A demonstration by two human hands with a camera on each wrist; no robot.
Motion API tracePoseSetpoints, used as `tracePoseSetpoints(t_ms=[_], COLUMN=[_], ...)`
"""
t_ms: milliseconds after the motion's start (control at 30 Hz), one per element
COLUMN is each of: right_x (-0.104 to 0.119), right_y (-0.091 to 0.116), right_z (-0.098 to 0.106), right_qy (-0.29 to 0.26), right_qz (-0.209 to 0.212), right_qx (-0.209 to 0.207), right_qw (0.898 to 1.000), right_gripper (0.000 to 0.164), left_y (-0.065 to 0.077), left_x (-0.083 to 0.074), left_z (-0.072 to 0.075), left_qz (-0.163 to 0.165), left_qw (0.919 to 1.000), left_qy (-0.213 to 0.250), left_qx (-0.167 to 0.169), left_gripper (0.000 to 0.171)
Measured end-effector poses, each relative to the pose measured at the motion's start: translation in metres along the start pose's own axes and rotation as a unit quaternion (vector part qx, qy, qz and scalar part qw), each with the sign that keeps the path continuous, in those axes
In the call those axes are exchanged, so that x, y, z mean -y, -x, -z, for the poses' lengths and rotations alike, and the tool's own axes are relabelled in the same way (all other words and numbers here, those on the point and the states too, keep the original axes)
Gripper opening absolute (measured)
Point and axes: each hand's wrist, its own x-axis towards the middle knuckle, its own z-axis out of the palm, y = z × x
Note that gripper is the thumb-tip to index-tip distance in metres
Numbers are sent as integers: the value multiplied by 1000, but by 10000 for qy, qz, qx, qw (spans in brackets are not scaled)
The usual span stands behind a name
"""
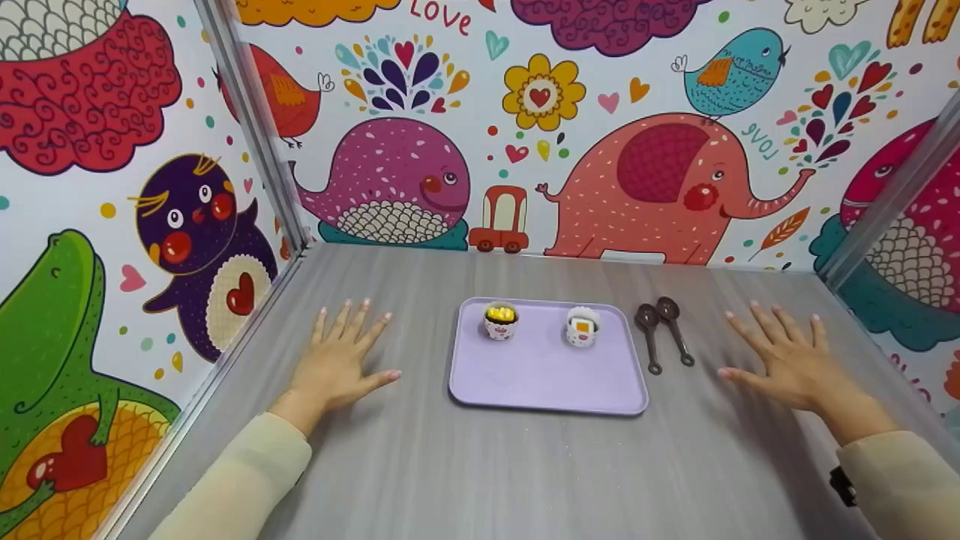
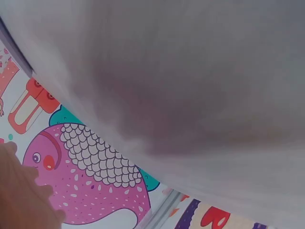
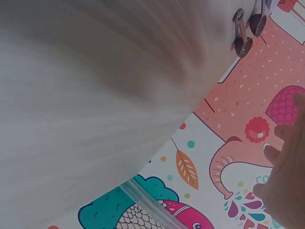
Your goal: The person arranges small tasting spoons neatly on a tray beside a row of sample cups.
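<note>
My left hand [image 1: 335, 367] lies spread over the grey table, left of a lilac tray [image 1: 547, 382], and holds nothing. On the other side, my right hand [image 1: 795, 364] is spread the same way, with its fingers pointing toward the back wall. Nearest to it are two dark brown spoons [image 1: 649, 337] [image 1: 676, 331], side by side just right of the tray. Two small paper cups stand on the tray: one with a yellow topping [image 1: 501, 321] at back left, the other with a white and orange topping [image 1: 582, 328] at back right.
White walls with cartoon animals [image 1: 652, 187] close off the table [image 1: 480, 472] at the back and sides. Metal corner posts [image 1: 259, 127] stand at the back left and right. Blurred tabletop fills most of both wrist views.
</note>
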Motion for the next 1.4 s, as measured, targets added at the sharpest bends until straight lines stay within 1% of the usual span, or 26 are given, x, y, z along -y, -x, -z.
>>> tracePoseSetpoints(t_ms=[67,167,333,500,800,1000,1167,1400], right_x=[1,2,3,6,11,14,18,24], right_y=[1,1,3,6,9,11,12,15], right_z=[-1,-1,-3,-4,-4,-3,-2,-5], right_qy=[-30,-98,-189,-222,-315,-437,-598,-815], right_qz=[-11,-34,-59,-63,-143,-212,-307,-409], right_qx=[47,96,109,110,229,298,378,406], right_qw=[10000,9999,9997,9997,9991,9984,9970,9950], right_gripper=[92,92,92,92,93,92,91,91], left_y=[1,2,2,4,7,7,7,9], left_x=[-2,-4,-9,-13,-17,-22,-28,-32], left_z=[-1,-2,-4,-4,-5,-5,-5,-5], left_qz=[10,35,70,47,28,129,146,174], left_qw=[10000,9999,9997,9997,9998,9993,9991,9976], left_qy=[-12,-9,115,171,172,317,354,613], left_qx=[5,107,195,160,106,140,191,276], left_gripper=[91,92,92,92,93,93,93,91])
